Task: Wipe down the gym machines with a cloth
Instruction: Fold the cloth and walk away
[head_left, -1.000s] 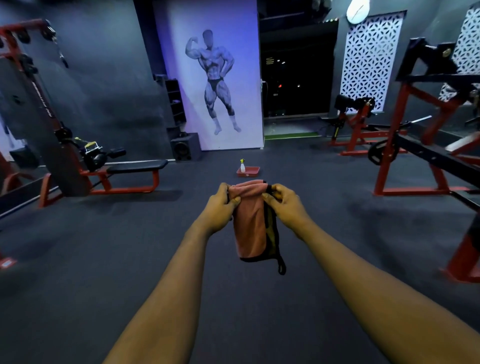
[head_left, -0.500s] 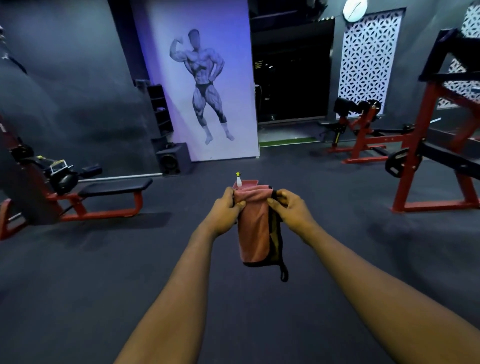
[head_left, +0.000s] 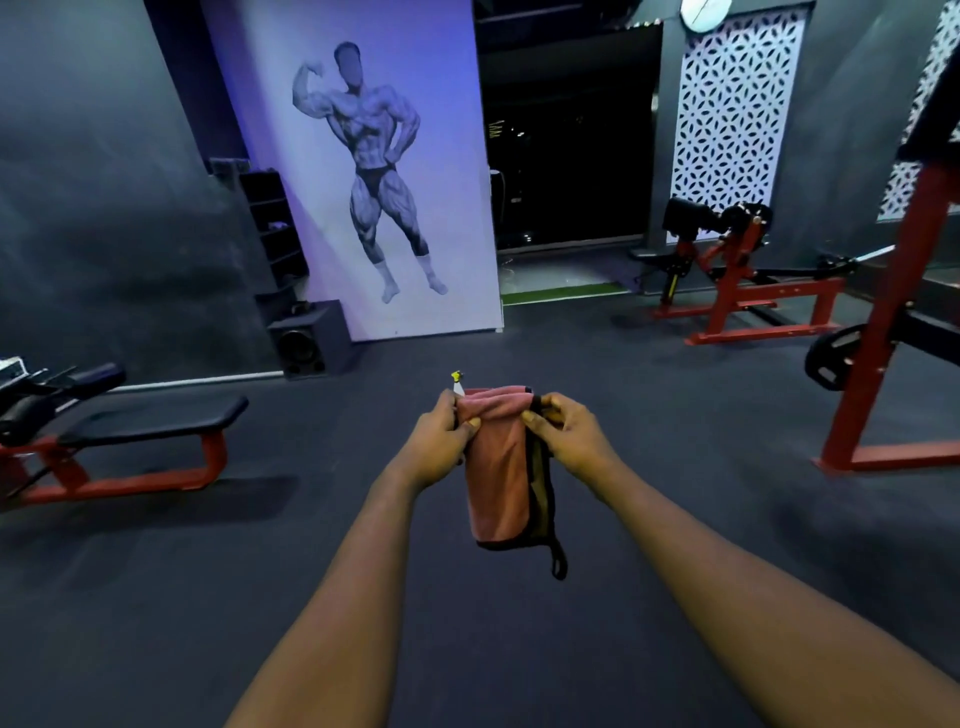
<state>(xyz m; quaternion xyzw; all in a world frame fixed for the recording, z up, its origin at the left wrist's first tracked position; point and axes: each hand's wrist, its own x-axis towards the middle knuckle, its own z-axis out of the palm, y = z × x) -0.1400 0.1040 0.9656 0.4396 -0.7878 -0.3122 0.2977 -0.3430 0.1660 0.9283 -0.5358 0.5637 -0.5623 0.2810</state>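
Room: dim gym with a dark rubber floor (head_left: 156, 623), a mural of a flexing figure (head_left: 374, 171) at upper centre and a speaker (head_left: 306, 345) below it to the left.
Machines: a red-framed bench machine (head_left: 130, 441) sits at the left edge, a red machine (head_left: 737, 280) at right of centre, and a red rack with a weight plate (head_left: 883, 322) at the far right; all stand well apart from the cloth, so nothing is being wiped yet.
Cloth: a pink cloth (head_left: 498, 467) with dark trim hangs at frame centre, folded narrow, likely to give a firm, compact wiping pad.
Left hand (head_left: 441, 441): closed, pinching the cloth's top left corner.
Right hand (head_left: 566, 436): closed, pinching the top right corner, so the cloth's top edge stays level.
Spray bottle: a small spray bottle (head_left: 457, 382) with a yellow top peeks out just above the cloth, standing on the floor beyond; its base is hidden.
Stage: judged to be cloth preparation, ahead of approaching a machine.
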